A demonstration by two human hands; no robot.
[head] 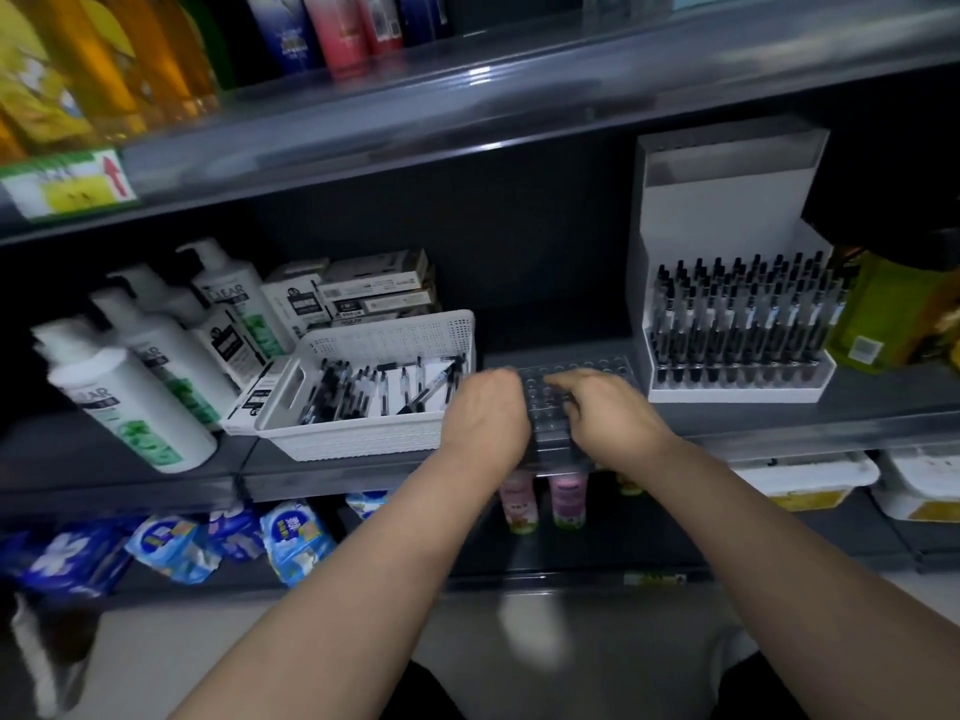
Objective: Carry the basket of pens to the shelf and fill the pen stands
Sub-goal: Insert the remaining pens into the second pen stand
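A white perforated basket [363,433] holding several black-and-clear pens [374,389] rests on the dark middle shelf [779,428]. Just to its right lies a dark grey pen stand [582,368] with rows of empty holes. My left hand [485,413] grips the stand's left side and my right hand [605,407] grips its right side; both cover much of it. Further right stands a white pen stand [737,387] full of upright black pens, with a tall white back card.
White shampoo pump bottles [130,387] and small boxes [374,291] crowd the shelf left of the basket. A yellow-green pack [883,319] sits at far right. Bottles line the upper shelf; blue packets [296,537], pink bottles and white tubs fill the lower shelf.
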